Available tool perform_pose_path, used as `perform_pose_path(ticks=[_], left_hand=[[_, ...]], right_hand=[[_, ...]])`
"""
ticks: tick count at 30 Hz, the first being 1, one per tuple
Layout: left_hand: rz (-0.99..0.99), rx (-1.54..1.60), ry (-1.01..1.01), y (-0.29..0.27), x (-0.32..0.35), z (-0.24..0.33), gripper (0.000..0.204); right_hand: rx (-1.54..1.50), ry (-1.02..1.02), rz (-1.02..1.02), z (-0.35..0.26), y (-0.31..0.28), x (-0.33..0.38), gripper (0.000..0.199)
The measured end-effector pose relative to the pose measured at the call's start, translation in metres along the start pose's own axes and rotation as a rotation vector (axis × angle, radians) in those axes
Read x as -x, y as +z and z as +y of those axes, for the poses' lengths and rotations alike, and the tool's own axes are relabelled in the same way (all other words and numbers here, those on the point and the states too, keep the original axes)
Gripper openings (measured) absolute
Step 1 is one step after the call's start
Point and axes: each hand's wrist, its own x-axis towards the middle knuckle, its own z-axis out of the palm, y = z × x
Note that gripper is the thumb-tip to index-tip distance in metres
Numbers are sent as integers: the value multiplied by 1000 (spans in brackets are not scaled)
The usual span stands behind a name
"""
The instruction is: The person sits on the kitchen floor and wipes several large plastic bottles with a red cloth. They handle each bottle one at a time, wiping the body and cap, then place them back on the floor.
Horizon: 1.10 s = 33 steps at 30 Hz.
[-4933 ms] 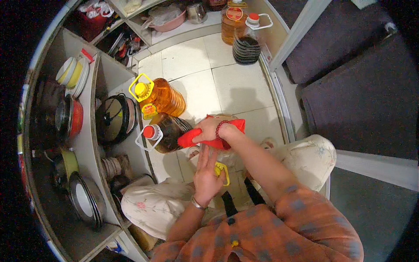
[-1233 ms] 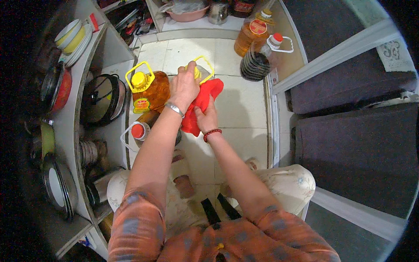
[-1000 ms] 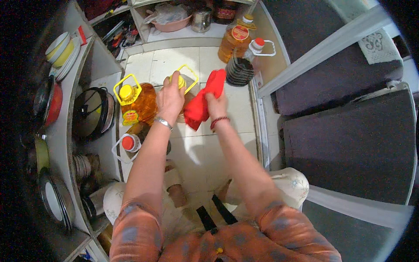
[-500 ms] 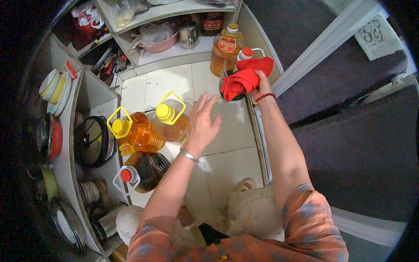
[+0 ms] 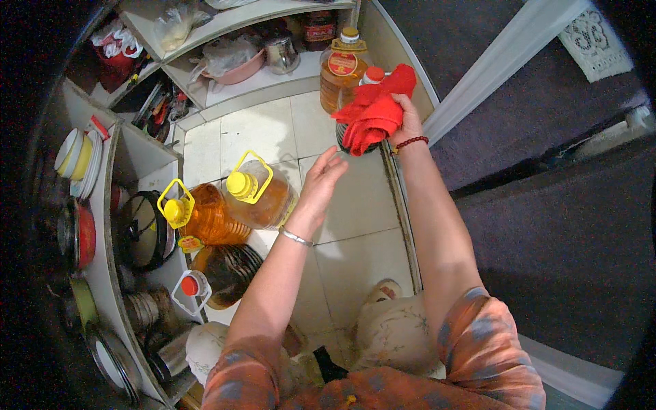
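Note:
My right hand (image 5: pixel 408 123) grips a bunched red cloth (image 5: pixel 376 113), held over a red-capped bottle (image 5: pixel 372 75) that it partly hides. Whether the cloth touches that bottle I cannot tell. Behind it stands a large oil jug (image 5: pixel 342 85) with a gold cap. My left hand (image 5: pixel 320 184) is empty, its fingers stretched out, just right of a yellow-capped clear jug (image 5: pixel 265 199) of pale liquid. Further left is a jug of orange oil (image 5: pixel 213 212) with a yellow handle. Nearer me is a dark bottle (image 5: pixel 229 270) with a red cap and white handle.
Along the left runs a shelf unit (image 5: pixel 116 225) with bowls (image 5: pixel 75 154), a red pot (image 5: pixel 85 236) and plates (image 5: pixel 109 359). The back shelf holds a pink basin (image 5: pixel 239 70) and a metal pitcher (image 5: pixel 281 55). A white post (image 5: pixel 478 82) and dark cloth (image 5: pixel 553 239) border the right.
My left hand has moved slightly down, away from the cloth, its fingers now closer together. The red cloth has shifted in my right hand. The whole view has shifted a little.

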Motion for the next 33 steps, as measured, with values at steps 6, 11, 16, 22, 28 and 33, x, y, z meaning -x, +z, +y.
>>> perform_pose_path(ticks=[6,11,16,22,28,33], left_hand=[[75,-9,-33,-10,13,4,56],[176,40,-30,-21,37,6,50],[168,126,-18,-17,83,22,47],[180,354,-62,-30,139,4,46],[247,482,-48,-41,156,-46,42],[8,833,157,-41,174,-58,31]], right_hand=[[105,80,1,10,23,19,36],[136,133,88,22,53,50,32],[166,234,87,27,55,93,27],[287,342,141,41,62,144,25],[440,549,139,80,93,200,24],[401,694,96,92,132,262,17]])
